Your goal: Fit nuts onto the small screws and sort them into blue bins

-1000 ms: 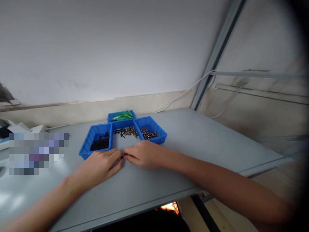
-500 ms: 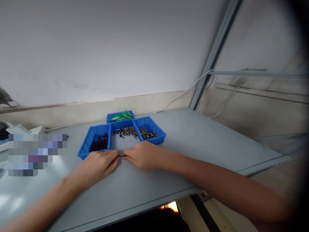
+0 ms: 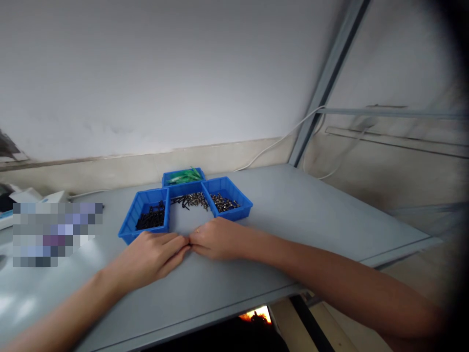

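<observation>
Fingertip to fingertip, my left hand (image 3: 156, 256) and my right hand (image 3: 216, 239) meet low over the grey table. Both are closed in a pinch on a small thin black rod (image 3: 190, 244), of which only a dark speck shows between the fingers. Just beyond my left hand is a blue bin (image 3: 126, 225) of small black pieces (image 3: 152, 216). A second blue bin (image 3: 244, 212), behind my right hand, holds small metallic pieces (image 3: 223, 202). Between the bins lies a loose pile of dark and metallic pieces (image 3: 196, 199).
A third blue bin (image 3: 165, 179) with green strips (image 3: 186, 176) stands at the back. White boxes (image 3: 27, 195) and a blurred-out patch are at the left. A metal frame post (image 3: 315, 107) and a white cable (image 3: 271, 145) are at the right rear.
My hands have come together, and the stretch of black rod that showed between them is now almost hidden. The bins have not moved.
</observation>
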`<state>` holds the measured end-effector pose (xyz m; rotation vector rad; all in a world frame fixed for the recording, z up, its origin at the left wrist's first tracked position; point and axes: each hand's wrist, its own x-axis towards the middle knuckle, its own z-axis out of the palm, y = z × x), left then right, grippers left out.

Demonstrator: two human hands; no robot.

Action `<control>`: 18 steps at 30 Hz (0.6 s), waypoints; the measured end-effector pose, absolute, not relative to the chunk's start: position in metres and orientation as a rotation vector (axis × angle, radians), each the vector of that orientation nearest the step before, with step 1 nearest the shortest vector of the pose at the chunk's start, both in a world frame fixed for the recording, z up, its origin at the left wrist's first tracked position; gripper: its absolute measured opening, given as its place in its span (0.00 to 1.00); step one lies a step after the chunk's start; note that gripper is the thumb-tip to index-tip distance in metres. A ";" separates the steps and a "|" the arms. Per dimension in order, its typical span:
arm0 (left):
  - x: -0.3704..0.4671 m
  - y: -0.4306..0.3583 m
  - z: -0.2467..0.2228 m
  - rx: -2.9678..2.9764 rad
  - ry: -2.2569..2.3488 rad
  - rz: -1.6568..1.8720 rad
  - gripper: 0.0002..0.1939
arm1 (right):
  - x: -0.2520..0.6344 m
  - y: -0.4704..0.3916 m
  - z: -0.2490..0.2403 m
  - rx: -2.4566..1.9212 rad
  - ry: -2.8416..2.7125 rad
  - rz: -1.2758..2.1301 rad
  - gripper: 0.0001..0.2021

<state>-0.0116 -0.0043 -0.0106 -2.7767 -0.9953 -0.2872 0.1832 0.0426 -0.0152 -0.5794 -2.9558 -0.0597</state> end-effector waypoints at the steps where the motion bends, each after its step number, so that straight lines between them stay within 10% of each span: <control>1: -0.012 -0.004 -0.010 -2.777 -0.997 -0.284 0.14 | 0.183 0.042 -0.015 -0.583 -2.955 -0.054 0.13; 18: -0.010 0.000 -0.013 -2.720 -1.358 0.023 0.13 | 0.187 0.039 -0.005 -0.638 -2.824 -0.009 0.10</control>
